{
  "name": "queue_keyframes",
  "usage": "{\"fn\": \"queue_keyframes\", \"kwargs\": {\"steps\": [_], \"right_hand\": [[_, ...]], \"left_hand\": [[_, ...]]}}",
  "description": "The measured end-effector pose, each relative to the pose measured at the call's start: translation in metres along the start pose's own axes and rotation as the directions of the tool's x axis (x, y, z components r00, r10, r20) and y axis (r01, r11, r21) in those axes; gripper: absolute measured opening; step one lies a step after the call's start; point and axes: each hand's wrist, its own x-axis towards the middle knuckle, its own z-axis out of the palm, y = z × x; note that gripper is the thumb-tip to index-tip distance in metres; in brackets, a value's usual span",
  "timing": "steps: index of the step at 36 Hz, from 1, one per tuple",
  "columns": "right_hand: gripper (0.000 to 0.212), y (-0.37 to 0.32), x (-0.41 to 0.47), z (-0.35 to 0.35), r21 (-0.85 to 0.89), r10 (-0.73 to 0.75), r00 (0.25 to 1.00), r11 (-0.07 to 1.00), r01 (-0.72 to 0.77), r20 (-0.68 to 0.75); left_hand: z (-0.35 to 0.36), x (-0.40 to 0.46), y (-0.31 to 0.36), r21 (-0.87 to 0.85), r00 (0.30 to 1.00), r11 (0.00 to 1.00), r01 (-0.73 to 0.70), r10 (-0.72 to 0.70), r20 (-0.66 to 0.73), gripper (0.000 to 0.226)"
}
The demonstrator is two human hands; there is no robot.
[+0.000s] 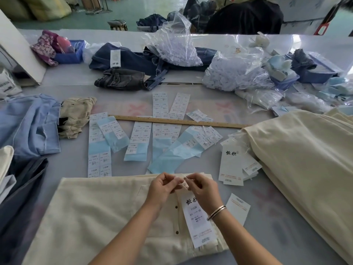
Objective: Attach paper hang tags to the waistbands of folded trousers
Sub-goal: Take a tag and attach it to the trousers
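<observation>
Folded cream trousers [99, 213] lie in front of me, waistband at the far edge. A white paper hang tag [198, 219] with black characters lies on them near the button fly. My left hand [163, 186] and my right hand [202, 188] meet just above the tag's top end, at the waistband. Fingertips of both hands pinch a thin white tag string [184, 181] between them. A silver bangle sits on my right wrist.
Spare hang tags [232, 165] lie stacked to the right, one loose tag [237, 208] nearer me. Sticker sheets [137, 142] and a wooden ruler [181, 121] lie ahead. A cream trouser pile [305, 155] lies right, blue garments [30, 125] left, plastic bags [235, 75] behind.
</observation>
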Motion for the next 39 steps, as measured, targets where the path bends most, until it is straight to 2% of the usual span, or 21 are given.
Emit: {"fn": "queue_keyframes", "kwargs": {"steps": [3,9,13,17,25,32,39], "right_hand": [[0.005,0.001,-0.001,-0.001,-0.077,-0.032,0.999,0.996,0.034,0.031],[0.006,-0.006,0.001,-0.006,-0.194,-0.117,0.99,0.972,0.129,0.073],[0.009,-0.011,0.001,-0.009,-0.184,-0.147,0.987,0.971,0.155,0.058],[0.01,-0.013,0.002,-0.011,-0.217,-0.188,0.981,0.957,0.192,0.042],[0.007,-0.012,0.004,-0.012,-0.324,-0.217,0.971,0.916,0.239,0.104],[0.009,-0.012,0.004,-0.013,-0.342,-0.192,0.972,0.911,0.228,0.136],[0.006,-0.012,0.003,-0.013,-0.338,-0.182,0.978,0.918,0.206,0.101]], "left_hand": [[-0.004,0.0,0.002,0.079,0.999,0.997,-0.021,0.019,0.026,0.008],[-0.009,-0.001,0.013,0.199,0.991,0.974,-0.107,0.088,0.1,0.014],[-0.011,-0.003,0.015,0.268,0.987,0.959,-0.094,0.055,0.15,0.019],[-0.009,-0.006,0.016,0.26,0.99,0.964,-0.062,0.026,0.138,0.023],[-0.007,-0.008,0.018,0.328,0.989,0.942,-0.078,0.032,0.145,0.022],[-0.005,-0.01,0.02,0.331,0.986,0.939,-0.097,0.046,0.158,0.023],[-0.005,-0.009,0.019,0.333,0.991,0.94,-0.078,0.036,0.128,0.023]]}}
